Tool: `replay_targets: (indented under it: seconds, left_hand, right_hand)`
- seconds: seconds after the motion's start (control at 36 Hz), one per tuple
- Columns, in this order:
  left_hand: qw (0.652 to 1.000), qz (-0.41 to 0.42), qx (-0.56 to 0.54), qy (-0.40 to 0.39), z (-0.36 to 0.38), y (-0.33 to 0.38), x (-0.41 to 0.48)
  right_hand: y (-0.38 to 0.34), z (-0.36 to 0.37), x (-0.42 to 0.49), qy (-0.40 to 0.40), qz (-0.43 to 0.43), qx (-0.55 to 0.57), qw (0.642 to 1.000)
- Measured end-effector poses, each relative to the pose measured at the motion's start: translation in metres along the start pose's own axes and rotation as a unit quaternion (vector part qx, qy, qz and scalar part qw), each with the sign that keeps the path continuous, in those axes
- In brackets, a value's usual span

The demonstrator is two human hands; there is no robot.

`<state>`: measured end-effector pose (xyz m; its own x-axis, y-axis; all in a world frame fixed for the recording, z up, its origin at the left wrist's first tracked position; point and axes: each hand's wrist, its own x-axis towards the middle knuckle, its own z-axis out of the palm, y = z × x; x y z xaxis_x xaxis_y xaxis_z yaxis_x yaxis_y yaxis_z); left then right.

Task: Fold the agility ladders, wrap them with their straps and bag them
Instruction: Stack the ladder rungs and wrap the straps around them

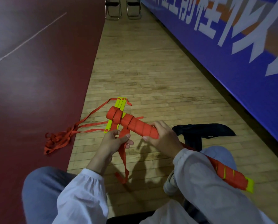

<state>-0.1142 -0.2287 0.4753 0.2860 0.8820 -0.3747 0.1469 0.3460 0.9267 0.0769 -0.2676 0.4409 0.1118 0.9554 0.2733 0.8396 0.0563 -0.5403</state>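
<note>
Red-strapped ladder bundle [140, 126]: being held above the wooden floor [151, 70], far end pointing toward 10 o'clock. Right hand [162, 138]: curling fingers and thumb round the bundle's near end, gripping it. Left hand [114, 141]: pinching the loose strap tail [123, 154], which is hanging down toward 6 o'clock. Yellow rungs [119, 107]: lying on the floor past the bundle's far end, trailing a tangle of red straps [57, 139] toward 9 o'clock. Black bag [204, 130]: lying at 3 o'clock of the right hand. Second wrapped bundle [229, 175]: resting over the person's right leg at 4 o'clock.
</note>
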Motion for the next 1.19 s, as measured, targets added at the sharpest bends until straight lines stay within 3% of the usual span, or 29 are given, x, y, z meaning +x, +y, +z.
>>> replay_targets:
  seconds: [0.17, 0.58, 0.67, 0.78, 0.86, 0.94, 1.03, 1.19]
  left_hand:
    - [0.999, 0.006, 0.05, 0.003, 0.003, -0.004, 0.0]
    - [0.996, -0.023, 0.017, 0.082, 0.013, 0.003, 0.0]
    - [0.994, -0.035, 0.015, 0.103, 0.013, 0.0, 0.0]
    - [0.993, -0.033, 0.019, 0.109, 0.012, -0.006, 0.0]
    - [0.995, -0.014, 0.024, 0.095, 0.01, -0.005, -0.001]
    - [0.997, -0.008, 0.021, 0.07, 0.009, -0.004, 0.0]
    - [0.999, -0.008, 0.014, 0.047, 0.008, -0.003, 0.0]
    - [0.999, -0.038, 0.005, 0.006, 0.003, 0.0, -0.002]
  right_hand:
    - [-0.002, 0.002, -0.001, 0.033, -0.03, -0.013, 0.999]
    - [-0.007, 0.018, -0.008, 0.051, -0.089, -0.029, 0.994]
    - [-0.008, 0.011, -0.006, -0.017, -0.069, 0.016, 0.997]
    - [-0.009, -0.013, 0.003, -0.154, 0.076, 0.12, 0.978]
    - [-0.002, -0.026, 0.009, -0.277, 0.173, 0.161, 0.931]
    - [0.004, -0.032, 0.012, -0.384, 0.241, 0.236, 0.86]
    - [0.006, -0.036, 0.015, -0.399, 0.263, 0.268, 0.836]
    - [0.004, -0.031, 0.012, -0.342, 0.24, 0.251, 0.873]
